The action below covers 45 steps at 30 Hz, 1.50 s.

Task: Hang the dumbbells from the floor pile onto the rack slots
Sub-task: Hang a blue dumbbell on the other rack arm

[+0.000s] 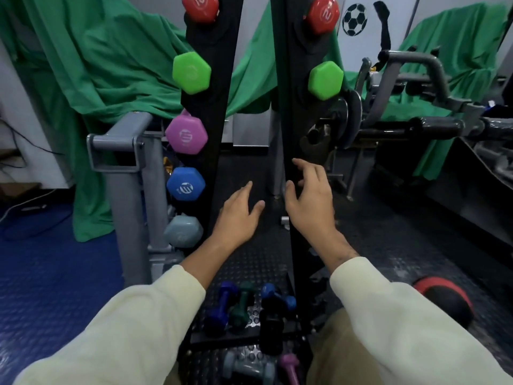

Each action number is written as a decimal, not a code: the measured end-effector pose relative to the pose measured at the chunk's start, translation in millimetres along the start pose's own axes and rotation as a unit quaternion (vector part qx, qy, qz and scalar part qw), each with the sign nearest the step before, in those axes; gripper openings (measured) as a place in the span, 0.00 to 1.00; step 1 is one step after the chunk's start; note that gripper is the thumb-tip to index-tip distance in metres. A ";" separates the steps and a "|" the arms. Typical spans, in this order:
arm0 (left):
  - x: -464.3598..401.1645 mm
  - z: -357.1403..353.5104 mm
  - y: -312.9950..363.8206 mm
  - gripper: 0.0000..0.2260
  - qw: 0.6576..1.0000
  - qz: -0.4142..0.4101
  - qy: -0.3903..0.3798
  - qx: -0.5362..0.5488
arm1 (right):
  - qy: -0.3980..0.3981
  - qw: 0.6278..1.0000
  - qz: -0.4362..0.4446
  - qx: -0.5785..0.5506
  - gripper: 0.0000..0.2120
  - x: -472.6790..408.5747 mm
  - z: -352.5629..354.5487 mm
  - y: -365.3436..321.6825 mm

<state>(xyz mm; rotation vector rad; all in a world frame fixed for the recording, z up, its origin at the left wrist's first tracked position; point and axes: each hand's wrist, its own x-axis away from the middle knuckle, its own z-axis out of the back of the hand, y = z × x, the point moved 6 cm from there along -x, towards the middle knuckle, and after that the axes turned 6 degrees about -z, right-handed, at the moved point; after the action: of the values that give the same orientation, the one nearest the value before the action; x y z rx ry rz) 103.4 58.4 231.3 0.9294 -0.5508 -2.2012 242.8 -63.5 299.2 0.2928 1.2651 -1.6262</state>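
Note:
A black dumbbell rack has two upright rails (288, 107). On the left rail hang red (200, 6), green (191, 72), pink (186, 135), blue (185, 187) and grey (183, 231) dumbbells. The right rail carries a red (323, 13) and a green (325, 80) one. The floor pile lies below my arms: a dark blue (220, 308), a dark green (241, 307), a blue (279, 295), a black (270, 333), a grey (245, 369) and a pink (290, 365) dumbbell. My left hand (240, 215) hovers between the rails, fingers relaxed, holding nothing. My right hand (311, 198) is spread by the right rail, empty.
A grey metal frame (116, 145) stands left of the rack. Green cloth (91, 65) drapes behind. A weight machine with plates (352, 120) fills the right. A red and black ball (444, 298) lies on the studded black mat at lower right.

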 end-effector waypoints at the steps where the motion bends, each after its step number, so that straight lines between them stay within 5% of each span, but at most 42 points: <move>1: 9.5 -4.8 -7.0 0.30 1.000 0.005 -0.008 -0.009 | -0.013 1.000 -0.003 0.004 0.21 9.0 -6.3 6.0; 16: 131.8 -85.5 -126.0 0.25 0.988 0.112 -0.093 -0.043 | -0.192 0.974 -0.109 0.047 0.20 155.2 -112.4 106.1; 24: 173.1 -132.1 -189.5 0.37 0.957 0.192 -0.211 -0.054 | -0.281 0.935 -0.199 0.090 0.22 231.6 -147.4 167.0; 37: 224.1 -208.9 -233.2 0.34 0.907 0.261 -0.321 -0.080 | -0.402 0.828 -0.344 0.188 0.27 308.3 -181.0 261.6; 45: 258.0 -249.5 -277.5 0.40 0.853 0.353 -0.382 -0.048 | -0.465 0.749 -0.454 0.133 0.30 369.0 -216.6 294.9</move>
<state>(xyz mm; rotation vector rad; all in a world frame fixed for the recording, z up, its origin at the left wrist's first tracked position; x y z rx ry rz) 39.4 32.5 -217.1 -0.2622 -0.9460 -1.7891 232.6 -70.2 -220.3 -1.0435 0.3265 -2.2825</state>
